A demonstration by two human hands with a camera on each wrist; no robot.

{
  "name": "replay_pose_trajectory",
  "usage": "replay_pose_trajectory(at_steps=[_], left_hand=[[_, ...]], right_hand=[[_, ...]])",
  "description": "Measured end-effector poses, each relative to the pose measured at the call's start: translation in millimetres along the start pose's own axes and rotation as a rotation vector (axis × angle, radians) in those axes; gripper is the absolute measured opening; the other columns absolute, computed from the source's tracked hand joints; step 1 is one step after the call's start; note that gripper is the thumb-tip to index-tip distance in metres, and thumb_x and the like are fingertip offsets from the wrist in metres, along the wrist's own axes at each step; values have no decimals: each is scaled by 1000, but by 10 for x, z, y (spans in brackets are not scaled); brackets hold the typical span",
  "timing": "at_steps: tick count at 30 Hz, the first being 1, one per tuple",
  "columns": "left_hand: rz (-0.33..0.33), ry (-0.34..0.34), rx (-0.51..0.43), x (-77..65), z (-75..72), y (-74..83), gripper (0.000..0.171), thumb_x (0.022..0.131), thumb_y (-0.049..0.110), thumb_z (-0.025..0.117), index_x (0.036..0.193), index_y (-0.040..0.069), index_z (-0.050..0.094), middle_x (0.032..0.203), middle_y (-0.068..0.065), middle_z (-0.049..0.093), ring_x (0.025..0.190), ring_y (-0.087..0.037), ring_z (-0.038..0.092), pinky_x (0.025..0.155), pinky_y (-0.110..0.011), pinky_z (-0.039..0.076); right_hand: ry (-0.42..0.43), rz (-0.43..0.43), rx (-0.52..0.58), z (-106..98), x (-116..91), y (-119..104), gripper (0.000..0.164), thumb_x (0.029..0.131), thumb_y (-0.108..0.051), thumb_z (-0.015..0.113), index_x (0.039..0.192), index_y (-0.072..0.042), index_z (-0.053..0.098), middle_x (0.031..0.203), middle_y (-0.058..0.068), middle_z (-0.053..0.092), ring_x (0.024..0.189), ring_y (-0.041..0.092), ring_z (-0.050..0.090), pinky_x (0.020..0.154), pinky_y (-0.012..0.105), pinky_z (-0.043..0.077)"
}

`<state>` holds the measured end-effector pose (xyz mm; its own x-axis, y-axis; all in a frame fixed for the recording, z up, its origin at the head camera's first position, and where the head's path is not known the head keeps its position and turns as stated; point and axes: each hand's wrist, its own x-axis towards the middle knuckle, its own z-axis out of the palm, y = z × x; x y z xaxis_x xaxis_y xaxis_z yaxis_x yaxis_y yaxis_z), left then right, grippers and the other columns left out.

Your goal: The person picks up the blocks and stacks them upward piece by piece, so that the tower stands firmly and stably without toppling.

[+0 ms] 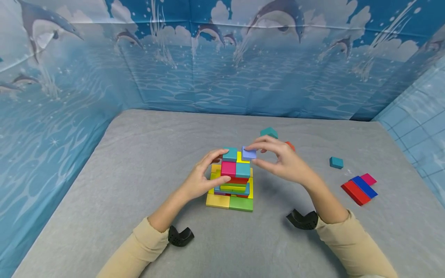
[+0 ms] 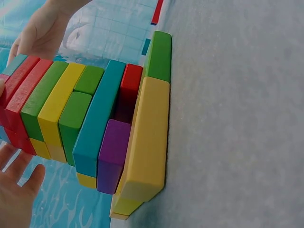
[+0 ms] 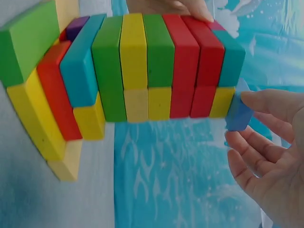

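Observation:
A tower of colored wooden blocks (image 1: pixel 238 180) stands on the table, with wider yellow and green blocks at its base. My right hand (image 1: pixel 278 158) pinches a light blue block (image 1: pixel 248 153) between thumb and fingers at the top right of the tower. In the right wrist view, that light blue block (image 3: pixel 239 111) lies against the yellow block (image 3: pixel 221 102). My left hand (image 1: pixel 203 175) is spread at the tower's left side; its thumb rests on the front and a fingertip touches the teal block (image 1: pixel 230 155) on top.
On the right of the grey table (image 1: pixel 139 154) lie a red block (image 1: pixel 355 193), a blue block (image 1: pixel 364 187), a pink block (image 1: pixel 368 179) and a teal block (image 1: pixel 336 162). Behind my right hand are another teal block (image 1: pixel 269 132) and a partly hidden red-orange block (image 1: pixel 290 145).

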<state>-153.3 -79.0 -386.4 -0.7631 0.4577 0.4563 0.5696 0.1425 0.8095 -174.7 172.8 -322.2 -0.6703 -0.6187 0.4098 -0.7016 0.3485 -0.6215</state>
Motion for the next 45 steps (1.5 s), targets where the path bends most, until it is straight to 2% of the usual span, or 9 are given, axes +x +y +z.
replay_pose_trajectory(at_steps=[7, 11, 15, 25, 33, 38, 41, 45], left_hand=[[57, -3, -20, -3, -6, -69, 60, 83, 17, 67, 136, 11, 38, 132, -7, 42, 113, -20, 44, 90, -54, 41], [63, -2, -25, -2, -1, -74, 61, 86, 32, 64, 136, 10, 37, 132, -8, 42, 113, -20, 43, 90, -55, 41], [63, 0, -26, -3, 1, -70, 63, 86, 40, 61, 136, 11, 37, 132, -8, 42, 113, -21, 43, 90, -55, 41], [80, 8, -21, -1, 7, -72, 65, 85, 44, 59, 135, 9, 38, 132, -10, 42, 113, -22, 44, 89, -55, 41], [80, 8, -12, -3, 1, -63, 59, 83, 15, 67, 134, 8, 38, 131, -10, 43, 113, -23, 44, 90, -53, 41], [83, 15, -10, -1, 9, -72, 61, 85, 36, 63, 134, 8, 38, 131, -10, 43, 113, -22, 45, 89, -55, 41], [84, 15, -7, -1, 13, -77, 65, 85, 44, 60, 135, 9, 38, 132, -9, 43, 112, -22, 45, 88, -55, 41], [71, 10, -10, -8, 5, -67, 60, 85, 28, 65, 135, 9, 38, 132, -9, 42, 113, -21, 44, 89, -54, 41]], right_hand=[[-2, -4, 5, 62, 40, -53, 32, 79, -4, 70, 110, -8, 65, 109, 3, 58, 100, 15, 52, 79, 29, 46], [5, -7, 6, 79, 49, -60, 31, 79, -4, 70, 110, -8, 65, 109, 3, 59, 100, 15, 52, 78, 29, 46], [8, -5, 3, 92, 55, -61, 31, 79, -4, 69, 109, -8, 65, 109, 3, 59, 100, 14, 52, 78, 28, 47], [4, 18, 8, 89, 72, -77, 29, 79, -5, 70, 108, -7, 65, 109, 3, 59, 100, 14, 52, 77, 27, 48], [5, 28, 21, 67, 55, -67, 33, 79, -5, 70, 111, -7, 63, 112, 3, 58, 103, 14, 51, 79, 28, 47], [108, 78, 6, -113, -76, -72, 35, 80, 5, 64, 114, 0, 59, 111, 10, 57, 97, 8, 52, 80, 18, 44], [200, 153, -61, -296, -279, 201, 33, 83, 5, 62, 116, 3, 58, 109, 16, 57, 95, 6, 52, 79, 13, 42], [290, 327, -156, -563, -693, 830, 36, 87, -8, 62, 122, -4, 57, 113, 13, 57, 99, 4, 49, 79, 16, 38]])
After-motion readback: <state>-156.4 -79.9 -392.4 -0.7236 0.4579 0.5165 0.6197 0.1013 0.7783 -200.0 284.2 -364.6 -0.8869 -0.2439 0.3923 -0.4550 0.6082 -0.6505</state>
